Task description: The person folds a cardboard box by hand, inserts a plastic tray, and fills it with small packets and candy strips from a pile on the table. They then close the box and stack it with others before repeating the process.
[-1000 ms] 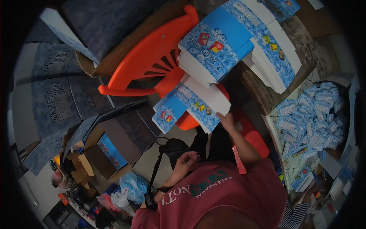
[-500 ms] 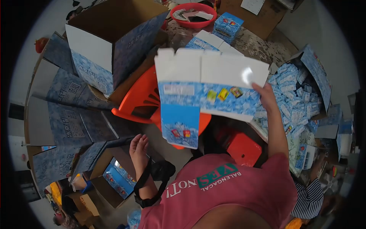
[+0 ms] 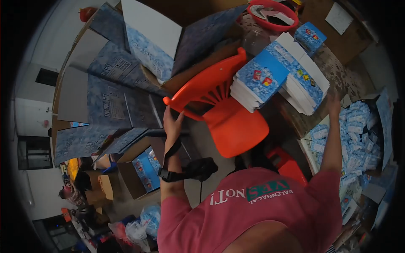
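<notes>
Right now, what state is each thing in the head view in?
Orange chair: upright
Flat cartons: stacked, not assembled
Small blue box: assembled
Small packets: heaped loosely
Large carton: open-topped
Red basin: holding items
Left hand: at the chair's backrest, grip unclear
Right hand: beside the flat cartons, grip unclear

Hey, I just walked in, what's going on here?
A person in a red shirt has their left hand at the near end of an orange chair's backrest, seemingly touching it. Their right hand is beside a stack of flat printed cartons; I can't tell whether it touches them. A small blue box stands beyond the stack, and a heap of small packets lies to the right.
</notes>
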`<action>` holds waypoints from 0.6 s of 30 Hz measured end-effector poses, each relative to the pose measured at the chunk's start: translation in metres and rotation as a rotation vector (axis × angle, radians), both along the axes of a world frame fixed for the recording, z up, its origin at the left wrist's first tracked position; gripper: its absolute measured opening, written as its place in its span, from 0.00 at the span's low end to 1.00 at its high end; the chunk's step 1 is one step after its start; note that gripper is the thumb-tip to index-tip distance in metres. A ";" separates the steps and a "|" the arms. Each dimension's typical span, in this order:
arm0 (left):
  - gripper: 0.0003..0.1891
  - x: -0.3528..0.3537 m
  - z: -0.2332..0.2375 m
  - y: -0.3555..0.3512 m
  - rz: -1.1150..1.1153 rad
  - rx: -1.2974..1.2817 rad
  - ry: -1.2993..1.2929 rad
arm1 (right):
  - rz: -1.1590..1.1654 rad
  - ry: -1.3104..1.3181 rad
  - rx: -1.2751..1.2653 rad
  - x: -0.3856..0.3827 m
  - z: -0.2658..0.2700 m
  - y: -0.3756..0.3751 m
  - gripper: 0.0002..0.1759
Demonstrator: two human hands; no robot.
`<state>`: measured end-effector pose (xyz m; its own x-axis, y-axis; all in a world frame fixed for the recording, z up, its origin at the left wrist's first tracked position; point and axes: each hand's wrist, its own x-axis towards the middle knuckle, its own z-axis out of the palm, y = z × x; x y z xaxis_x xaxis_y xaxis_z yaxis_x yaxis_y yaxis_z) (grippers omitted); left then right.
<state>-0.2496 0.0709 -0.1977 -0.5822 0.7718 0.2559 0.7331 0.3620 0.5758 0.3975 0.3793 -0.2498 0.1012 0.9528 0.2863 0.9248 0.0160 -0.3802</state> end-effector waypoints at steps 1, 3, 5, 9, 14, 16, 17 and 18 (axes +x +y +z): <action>0.36 -0.008 -0.007 0.007 -0.040 -0.007 0.082 | -0.049 0.053 -0.168 0.003 0.006 -0.029 0.26; 0.37 -0.016 -0.010 0.020 -0.023 -0.045 0.172 | 0.187 0.121 -0.116 0.041 -0.014 -0.101 0.20; 0.39 -0.027 -0.025 0.036 0.002 -0.137 0.259 | 0.155 -0.117 -0.356 0.099 -0.034 -0.175 0.15; 0.33 -0.042 -0.027 0.062 0.055 -0.305 0.434 | 0.006 -0.336 -0.708 0.243 -0.104 -0.380 0.12; 0.16 -0.050 -0.003 0.068 -0.017 -0.418 0.603 | -0.364 -0.414 -1.237 0.230 -0.071 -0.536 0.11; 0.16 -0.059 -0.003 0.066 -0.133 -0.425 0.608 | -0.268 -0.365 -1.230 0.220 -0.079 -0.551 0.11; 0.19 -0.064 -0.006 0.062 -0.156 -0.432 0.575 | -0.188 -0.346 -1.200 0.213 -0.087 -0.551 0.12; 0.19 -0.060 -0.002 0.054 -0.163 -0.434 0.583 | -0.093 -0.331 -1.165 0.206 -0.096 -0.546 0.12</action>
<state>-0.3101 0.1246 -0.2001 -0.3148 0.9387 0.1408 0.9396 0.3292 -0.0935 0.6037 -0.1664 -0.3460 0.2667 0.6498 -0.7118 0.9594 -0.2494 0.1317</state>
